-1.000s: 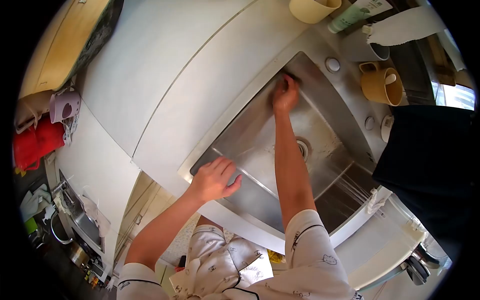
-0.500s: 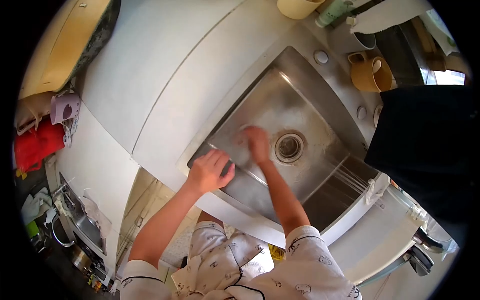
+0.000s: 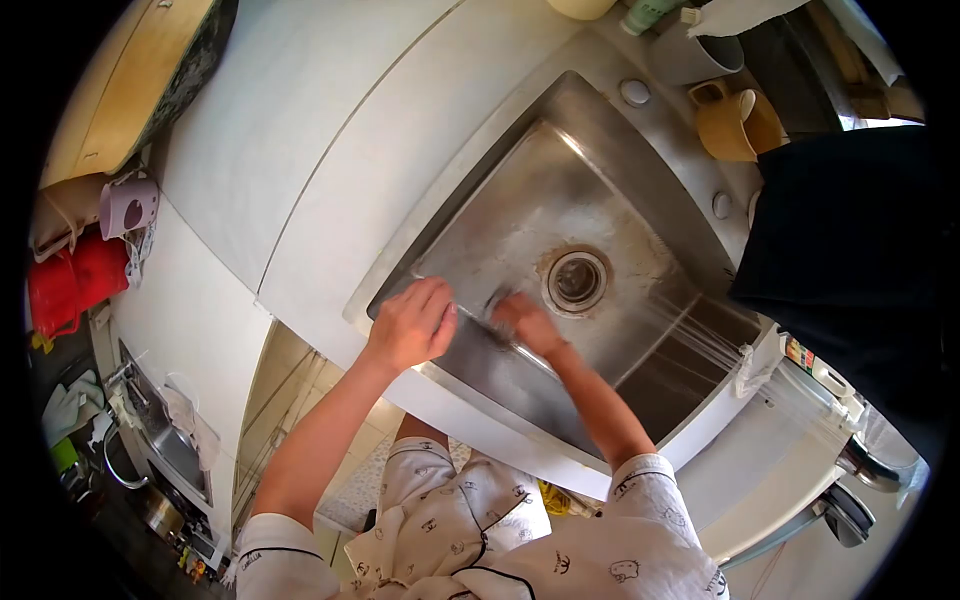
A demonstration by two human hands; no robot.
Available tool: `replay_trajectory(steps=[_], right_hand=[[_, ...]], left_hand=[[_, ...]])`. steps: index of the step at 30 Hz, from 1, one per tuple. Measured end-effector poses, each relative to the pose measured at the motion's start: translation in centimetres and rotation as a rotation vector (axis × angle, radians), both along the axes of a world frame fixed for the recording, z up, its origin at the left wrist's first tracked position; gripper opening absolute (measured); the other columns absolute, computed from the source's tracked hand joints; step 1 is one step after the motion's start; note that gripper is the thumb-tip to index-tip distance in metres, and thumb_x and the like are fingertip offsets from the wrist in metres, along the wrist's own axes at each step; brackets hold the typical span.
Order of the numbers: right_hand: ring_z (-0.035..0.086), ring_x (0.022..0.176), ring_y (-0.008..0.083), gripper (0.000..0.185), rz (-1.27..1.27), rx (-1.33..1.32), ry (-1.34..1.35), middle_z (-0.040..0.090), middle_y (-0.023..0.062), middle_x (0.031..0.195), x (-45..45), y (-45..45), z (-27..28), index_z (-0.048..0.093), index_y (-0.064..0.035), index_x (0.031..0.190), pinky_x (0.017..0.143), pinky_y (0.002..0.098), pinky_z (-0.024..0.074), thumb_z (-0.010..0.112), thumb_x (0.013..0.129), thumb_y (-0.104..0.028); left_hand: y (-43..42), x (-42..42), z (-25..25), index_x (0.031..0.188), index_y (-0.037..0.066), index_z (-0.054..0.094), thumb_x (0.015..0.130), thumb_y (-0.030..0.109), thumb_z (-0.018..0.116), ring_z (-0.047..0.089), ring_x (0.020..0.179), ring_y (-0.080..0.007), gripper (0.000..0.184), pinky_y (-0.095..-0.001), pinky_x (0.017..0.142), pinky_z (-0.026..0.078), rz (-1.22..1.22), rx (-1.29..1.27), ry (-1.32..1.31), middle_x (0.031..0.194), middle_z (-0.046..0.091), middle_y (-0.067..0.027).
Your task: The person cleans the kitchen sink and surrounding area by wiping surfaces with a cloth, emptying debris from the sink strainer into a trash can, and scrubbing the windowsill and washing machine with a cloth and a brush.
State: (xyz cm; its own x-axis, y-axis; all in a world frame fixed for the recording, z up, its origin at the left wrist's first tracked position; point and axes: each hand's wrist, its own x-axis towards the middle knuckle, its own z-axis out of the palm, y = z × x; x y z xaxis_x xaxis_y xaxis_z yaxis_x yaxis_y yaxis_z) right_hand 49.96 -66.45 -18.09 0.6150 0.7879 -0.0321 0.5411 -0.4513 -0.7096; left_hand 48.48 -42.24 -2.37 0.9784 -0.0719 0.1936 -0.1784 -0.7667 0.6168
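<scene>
At the far left of the frame, a red bag [image 3: 85, 285] hangs below a lilac holder [image 3: 128, 205], both much as they were in the earlier frames. Left of centre, the left hand [image 3: 412, 322] stays over the sink's near-left corner, fingers together and loosely curled; whether it pinches anything cannot be told. The stainless-steel sink [image 3: 490, 215] fills the centre and right of centre. In it, the right hand [image 3: 528, 320] is blurred, fingers bent down toward the basin; I cannot tell if they grip something. A second ago it was at the basin's upper corner, then left of the drain [image 3: 577, 281]; now it is lower, by the near crease of the floor. At upper right, a mustard mug [image 3: 728, 130] appears higher in the frame than before, above black cloth [image 3: 850, 220].
</scene>
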Motion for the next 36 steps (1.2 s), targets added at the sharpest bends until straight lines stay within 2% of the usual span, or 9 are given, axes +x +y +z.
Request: replay_trajectory(steps=[2,5,7,9,16,20,29,35,36], right_hand=[[0.053,0.090,0.0323,0.028,-0.372,0.081,-0.008,0.057,0.0134,0.094,4.2,-2.4,-4.5,0.059,-0.0067,0.096,0.079,0.0387,0.0451,0.055,0.070,0.004],[0.054,0.087,0.0333,0.027,-1.056,-0.005,-0.193,0.056,0.0155,0.094,12.0,1.3,0.7,0.058,-0.0055,0.099,0.076,0.0396,0.0446,0.054,0.073,0.002],[0.054,0.086,0.0331,0.025,-1.042,0.167,-0.213,0.055,0.0153,0.095,13.3,4.7,-0.6,0.057,-0.0067,0.097,0.076,0.0410,0.0450,0.053,0.074,0.001],[0.053,0.088,0.0320,0.019,-0.642,-0.021,-0.180,0.055,0.0140,0.094,11.3,9.2,-2.1,0.056,-0.0076,0.095,0.077,0.0405,0.0457,0.051,0.077,-0.002],[0.053,0.091,0.0246,0.020,-0.081,0.064,0.028,0.055,0.0062,0.091,2.0,14.2,0.0,0.058,-0.0114,0.091,0.076,0.0350,0.0477,0.052,0.073,-0.006],[0.051,0.093,0.0248,0.021,0.015,0.046,0.127,0.054,0.0048,0.092,1.7,13.4,0.9,0.058,-0.0128,0.091,0.076,0.0341,0.0476,0.052,0.072,-0.004],[0.049,0.092,0.0270,0.024,-0.037,-0.171,-0.096,0.052,0.0070,0.096,-2.1,-8.9,0.7,0.057,-0.0147,0.093,0.079,0.0359,0.0450,0.051,0.073,-0.004],[0.049,0.093,0.0288,0.022,-0.438,-0.126,-0.046,0.052,0.0087,0.097,0.2,-2.8,2.0,0.057,-0.0107,0.095,0.080,0.0375,0.0440,0.050,0.075,-0.005],[0.050,0.093,0.0290,0.023,-0.306,-0.053,-0.021,0.052,0.0091,0.097,-0.7,-1.6,1.3,0.057,-0.0106,0.097,0.080,0.0377,0.0439,0.050,0.075,-0.006]], left_hand=[[0.1,-0.3,-0.3,0.086,0.002,0.055,0.073,0.008,0.059,0.060,0.073,-0.0260,0.014,-0.0348,0.058,0.050,-0.021,0.001,0.036,0.090,0.057,-0.0112],[0.1,-0.3,0.6,0.089,0.002,0.053,0.074,0.007,0.058,0.059,0.073,-0.0278,0.017,-0.0358,0.057,0.050,0.029,0.005,0.049,0.098,0.053,-0.0134],[0.2,-0.6,0.1,0.093,0.002,0.050,0.075,0.008,0.056,0.058,0.072,-0.0298,0.021,-0.0358,0.056,0.049,0.031,-0.016,0.019,0.101,0.051,-0.0153],[0.4,-0.9,-0.3,0.097,0.001,0.048,0.076,0.008,0.055,0.057,0.072,-0.0317,0.023,-0.0362,0.056,0.049,0.035,-0.032,-0.010,0.102,0.049,-0.0169],[0.3,-0.9,0.0,0.101,0.000,0.043,0.078,0.008,0.053,0.054,0.073,-0.0347,0.026,-0.0395,0.057,0.047,0.035,-0.067,0.026,0.100,0.048,-0.0189],[0.2,-0.7,0.0,0.102,0.001,0.043,0.078,0.008,0.053,0.054,0.075,-0.0350,0.026,-0.0396,0.058,0.047,0.044,-0.061,0.017,0.099,0.049,-0.0189],[0.0,-0.4,0.3,0.103,-0.001,0.043,0.077,0.013,0.058,0.055,0.077,-0.0327,0.034,-0.0361,0.063,0.048,0.037,-0.033,0.068,0.100,0.051,-0.0183],[-0.3,-0.4,0.4,0.102,0.000,0.044,0.075,0.013,0.060,0.055,0.076,-0.0296,0.033,-0.0341,0.061,0.048,0.050,0.018,0.087,0.099,0.052,-0.0154],[-0.5,-0.4,0.4,0.101,0.000,0.044,0.075,0.013,0.060,0.055,0.075,-0.0293,0.033,-0.0339,0.061,0.048,0.059,0.014,0.085,0.098,0.052,-0.0150]])
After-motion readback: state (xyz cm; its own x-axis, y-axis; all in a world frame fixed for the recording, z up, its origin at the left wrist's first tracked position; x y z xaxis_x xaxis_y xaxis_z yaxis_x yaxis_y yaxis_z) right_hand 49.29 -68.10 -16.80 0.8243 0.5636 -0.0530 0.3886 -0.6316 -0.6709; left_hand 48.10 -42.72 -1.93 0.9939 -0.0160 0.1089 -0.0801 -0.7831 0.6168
